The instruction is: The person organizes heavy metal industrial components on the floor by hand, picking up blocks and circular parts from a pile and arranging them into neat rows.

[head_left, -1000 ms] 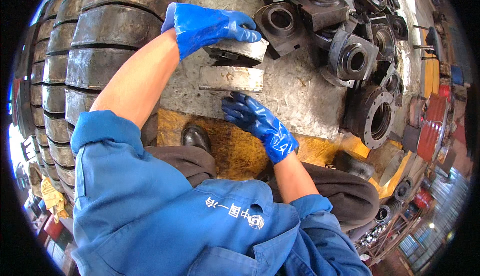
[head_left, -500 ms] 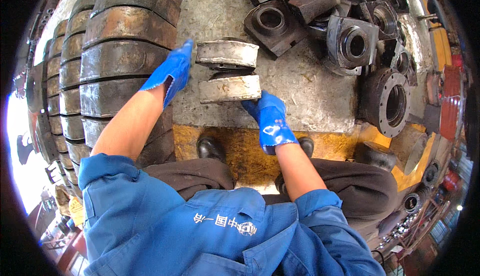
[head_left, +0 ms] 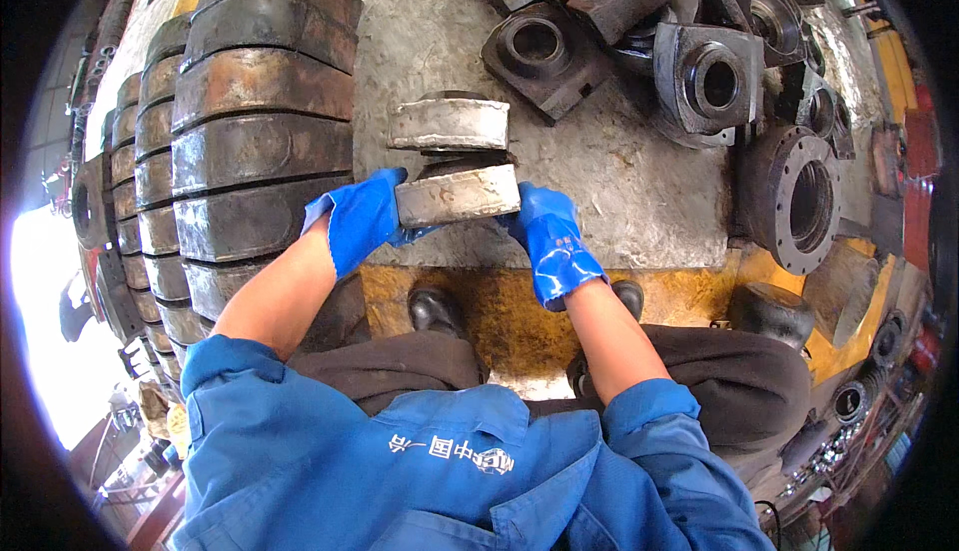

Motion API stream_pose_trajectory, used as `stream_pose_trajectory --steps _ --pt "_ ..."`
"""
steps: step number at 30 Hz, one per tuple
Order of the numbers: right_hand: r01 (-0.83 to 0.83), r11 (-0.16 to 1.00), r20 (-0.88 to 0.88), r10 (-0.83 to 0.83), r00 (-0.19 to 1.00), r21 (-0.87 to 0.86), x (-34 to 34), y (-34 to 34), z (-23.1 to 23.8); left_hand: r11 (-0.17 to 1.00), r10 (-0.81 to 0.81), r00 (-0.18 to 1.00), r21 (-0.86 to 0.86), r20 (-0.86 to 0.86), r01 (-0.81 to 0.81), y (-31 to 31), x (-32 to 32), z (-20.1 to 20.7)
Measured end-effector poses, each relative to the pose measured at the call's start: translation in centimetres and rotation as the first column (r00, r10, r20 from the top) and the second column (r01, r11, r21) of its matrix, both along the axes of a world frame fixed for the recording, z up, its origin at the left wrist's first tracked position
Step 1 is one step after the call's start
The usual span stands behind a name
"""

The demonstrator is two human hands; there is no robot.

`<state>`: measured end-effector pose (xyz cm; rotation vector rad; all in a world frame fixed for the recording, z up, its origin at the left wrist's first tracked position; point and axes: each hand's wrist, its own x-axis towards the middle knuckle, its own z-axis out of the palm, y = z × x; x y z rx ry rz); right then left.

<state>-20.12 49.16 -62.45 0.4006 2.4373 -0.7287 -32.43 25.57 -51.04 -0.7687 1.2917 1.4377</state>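
Note:
Two bare-topped grey metal blocks stand one behind the other on the metal plate [head_left: 639, 196] before me. My left hand [head_left: 362, 219], in a blue rubber glove, is closed on the left end of the nearer metal block [head_left: 458, 196]. My right hand [head_left: 549, 241], gloved alike, grips that block's right end, with some fingers hidden beneath it. The nearer block is slightly tilted, its right end farther from me. Just beyond lies the farther metal block [head_left: 450, 124], touched by neither hand; a dark gap shows between the two.
Curved rows of stacked dark metal blocks [head_left: 260, 141] rise on my left. A heap of machined parts with round bores [head_left: 709, 81] fills the far right. A flanged ring [head_left: 799, 201] stands nearer on the right. My boots [head_left: 437, 308] rest on yellow flooring [head_left: 509, 321].
My left hand has come from beside the farther block toward me and taken the nearer block's left end. That block has turned slightly. My right hand stays at its right end.

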Motion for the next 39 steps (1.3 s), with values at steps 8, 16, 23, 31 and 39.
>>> stream_pose_trajectory --steps 8,16,23,31,39 --pt "-0.125 0.99 0.055 0.121 0.991 0.072 -0.6 -1.8 -3.0 0.708 -0.706 0.591 -0.426 -0.391 0.563 -2.0 -2.1 -0.1" --pt "-0.158 0.987 0.155 0.155 0.976 0.011 -1.3 -1.9 -3.3 0.965 -0.238 0.95 -0.162 -0.2 0.208 -1.3 -4.2 -1.9" --pt "-0.276 0.957 0.027 0.274 0.961 0.094 -8.1 6.3 4.6 0.95 -0.087 0.917 -0.31 -0.389 -0.041 0.0 -9.7 -7.6" --pt "0.263 0.947 -0.345 -0.314 0.885 -0.187 -19.3 8.8 10.2 0.664 -0.555 0.506 -0.718 -0.66 -0.209 7.3 -4.0 -3.7" --pt "0.019 0.997 -0.132 -0.029 0.991 -0.071 -20.9 8.8 4.0 0.597 -0.586 0.529 -0.768 -0.614 -0.23 8.7 -3.7 -2.4"
